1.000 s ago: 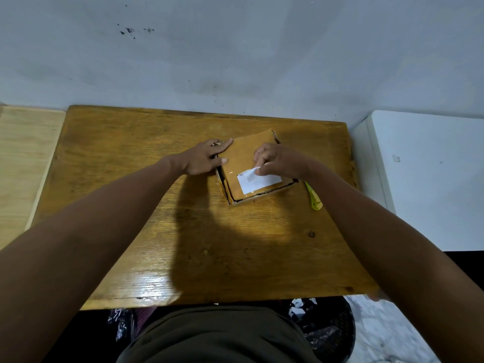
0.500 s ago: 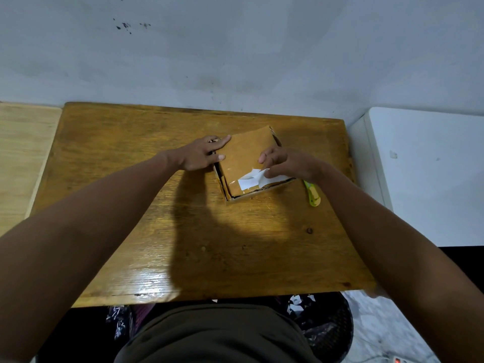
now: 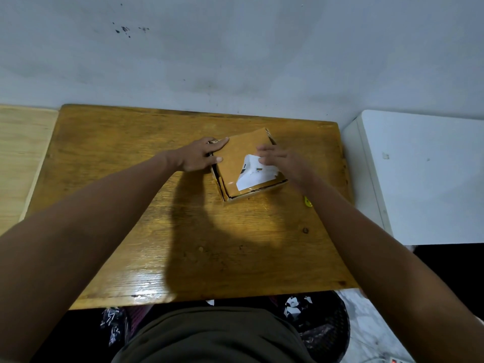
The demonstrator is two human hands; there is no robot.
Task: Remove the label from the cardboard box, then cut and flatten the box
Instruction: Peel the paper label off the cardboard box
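A flat brown cardboard box [image 3: 237, 153] lies on the wooden table [image 3: 125, 205], right of the middle and towards the back. A white label [image 3: 252, 176] sticks to the near right part of its top, with its upper left corner lifted and creased. My left hand [image 3: 200, 156] holds the box at its left edge, thumb on the top face. My right hand [image 3: 284, 161], blurred, pinches the raised part of the label from the right. The label's right end is hidden under that hand.
A yellow cutter [image 3: 308, 203] peeks out on the table just under my right forearm. A white cabinet [image 3: 424, 179] stands against the table's right side and a pale wooden surface [image 3: 21, 153] adjoins the left. A bin with a black bag [image 3: 323, 326] sits below the near edge.
The label lay flat on the box a second ago. My right hand has since lifted its upper left corner and peeled it farther off. My left hand has stayed on the box's left edge.
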